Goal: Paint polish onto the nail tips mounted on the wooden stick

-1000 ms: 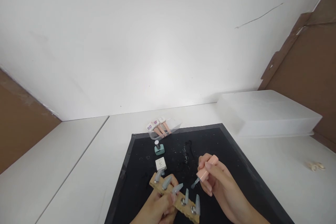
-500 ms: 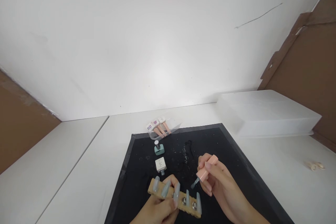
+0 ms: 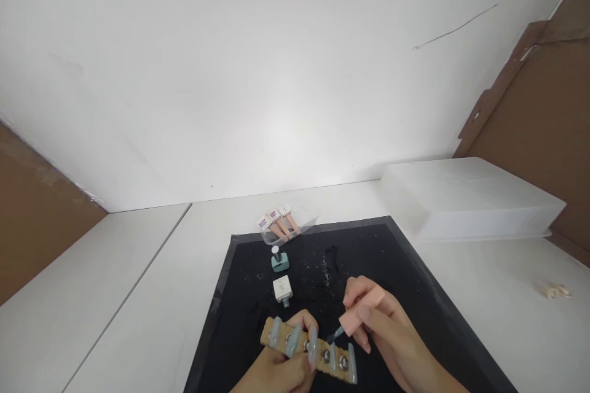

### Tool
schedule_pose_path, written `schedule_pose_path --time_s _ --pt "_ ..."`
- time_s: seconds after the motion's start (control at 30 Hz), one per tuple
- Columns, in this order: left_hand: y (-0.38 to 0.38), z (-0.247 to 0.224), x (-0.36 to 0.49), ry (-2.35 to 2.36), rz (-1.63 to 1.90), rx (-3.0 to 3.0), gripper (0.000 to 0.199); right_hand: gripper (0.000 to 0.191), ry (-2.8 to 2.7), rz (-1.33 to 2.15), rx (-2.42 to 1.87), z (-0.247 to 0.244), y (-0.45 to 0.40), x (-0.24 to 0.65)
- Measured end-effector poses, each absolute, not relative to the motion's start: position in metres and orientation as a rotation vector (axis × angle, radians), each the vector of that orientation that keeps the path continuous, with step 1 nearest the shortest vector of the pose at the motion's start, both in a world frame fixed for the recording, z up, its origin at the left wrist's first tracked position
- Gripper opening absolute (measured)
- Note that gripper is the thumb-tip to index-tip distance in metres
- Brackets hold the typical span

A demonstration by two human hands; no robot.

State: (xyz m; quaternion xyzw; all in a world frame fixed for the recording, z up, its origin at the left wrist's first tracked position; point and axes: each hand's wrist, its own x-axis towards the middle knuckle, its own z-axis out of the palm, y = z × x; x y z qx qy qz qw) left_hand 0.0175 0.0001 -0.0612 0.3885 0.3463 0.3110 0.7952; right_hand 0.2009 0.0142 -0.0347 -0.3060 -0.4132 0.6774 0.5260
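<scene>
My left hand [image 3: 283, 371] grips a tan nail display stand [image 3: 318, 350] from below, its fingers wrapped round the middle. Several long grey-blue false nails [image 3: 294, 341] stick up along the stand, some beside round metal discs. Between the thumb and fingers of my right hand [image 3: 385, 331] is a pink-capped nail polish brush [image 3: 362, 312]. Its dark wet tip points down-left, close to the false nail right of the middle; I cannot tell whether it touches. An open white polish bottle [image 3: 282, 288] lies just beyond the stand, its neck toward me.
A teal polish bottle [image 3: 279, 262] with a grey cap stands on the black mat [image 3: 369, 252]. Behind it, a clear tray [image 3: 306, 219] holds several pink-capped bottles [image 3: 282, 227]. A white translucent box [image 3: 479, 196] sits at the right, with small beige pieces [image 3: 553, 290] nearer me.
My right hand has brought the brush left and down, so its tip is now at the nails on the stand. The stand has shifted slightly down and right.
</scene>
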Motion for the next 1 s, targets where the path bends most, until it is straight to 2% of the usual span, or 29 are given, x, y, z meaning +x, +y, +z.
schedule_pose_path --time_s 0.4,0.63,1.0 --pt "0.004 -0.058 0.021 0.821 0.653 0.905 0.032 0.033 -1.526 1.340 -0.664 -0.026 0.011 0.206" --pt "0.005 -0.060 0.020 0.831 0.640 0.918 0.024 0.034 -1.578 1.241 -0.670 -0.019 0.013 0.204" --pt "0.000 -0.054 0.020 0.851 0.612 0.994 0.025 0.026 -1.417 1.257 -0.723 -0.036 0.015 0.204"
